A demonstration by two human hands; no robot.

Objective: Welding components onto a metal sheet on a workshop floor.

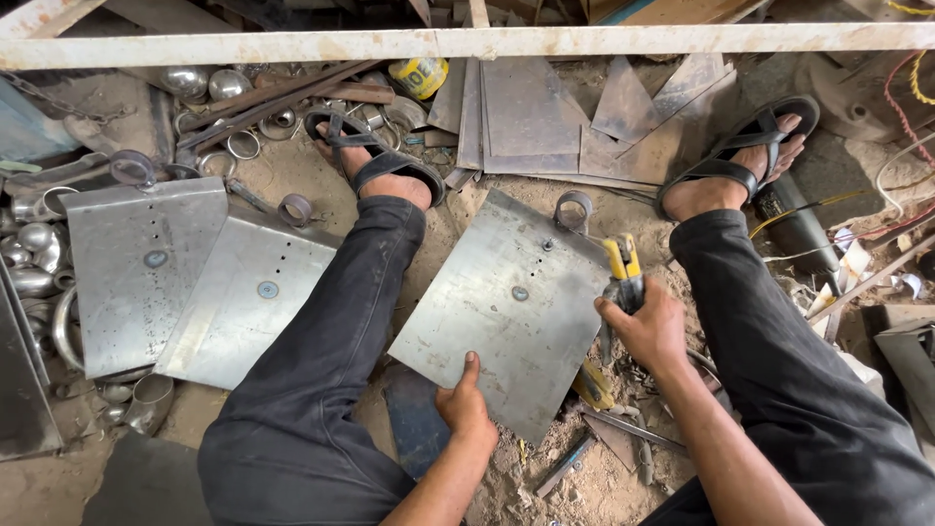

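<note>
We hold the metal sheet (506, 312) at its near edge with our left hand (466, 407); our right hand (648, 326) grips closed yellow-handled pliers (623, 273) at its right edge.

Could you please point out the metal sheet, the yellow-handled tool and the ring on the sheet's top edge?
Metal sheet (506, 321), head view, bare middle.
Yellow-handled tool (623, 261), head view, yellow handle.
Ring (574, 209), head view, its band.

The grey rectangular sheet-metal plate (511, 317) shows a dull, scuffed, matt finish, the yellow-handled metal snips (623, 278) have worn plastic grips, the dark trousers (331, 331) are matt cloth, and the sandy floor (545, 477) is rough and gritty.
</note>
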